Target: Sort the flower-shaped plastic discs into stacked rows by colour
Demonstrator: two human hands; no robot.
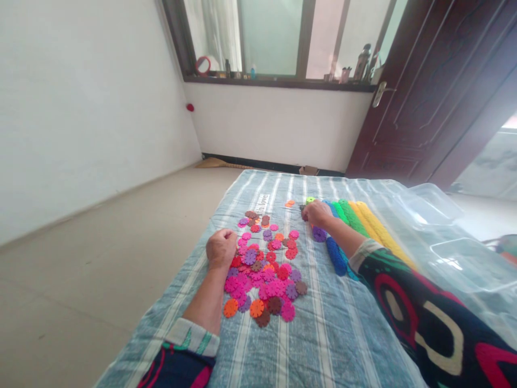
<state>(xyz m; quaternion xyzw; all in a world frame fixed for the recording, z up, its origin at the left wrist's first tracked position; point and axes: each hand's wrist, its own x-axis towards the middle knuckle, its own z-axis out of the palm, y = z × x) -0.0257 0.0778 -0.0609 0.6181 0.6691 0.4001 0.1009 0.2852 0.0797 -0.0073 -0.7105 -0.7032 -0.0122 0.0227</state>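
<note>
A loose pile of notched plastic building discs (269,275) in pink, red, purple, orange and brown lies on the striped cloth. At its left edge rests my left hand (222,248), fingers curled closed; whatever they may hold is hidden. Beyond the pile, my right hand (318,213) pinches a brown disc at its fingertips, beside the near end of the sorted rows. Those rows of stacked discs run by colour: yellow (379,229), green (351,215) and blue (336,256), with a purple disc (319,234) just below my hand. Two orange discs (290,203) lie apart to its left.
Clear plastic boxes (472,258) stand on the right side of the striped cloth (323,334). A dark red door (428,97) is beyond them. Bottles and a round mirror (203,66) stand on the windowsill (278,82). Tiled floor (133,215) lies to the left.
</note>
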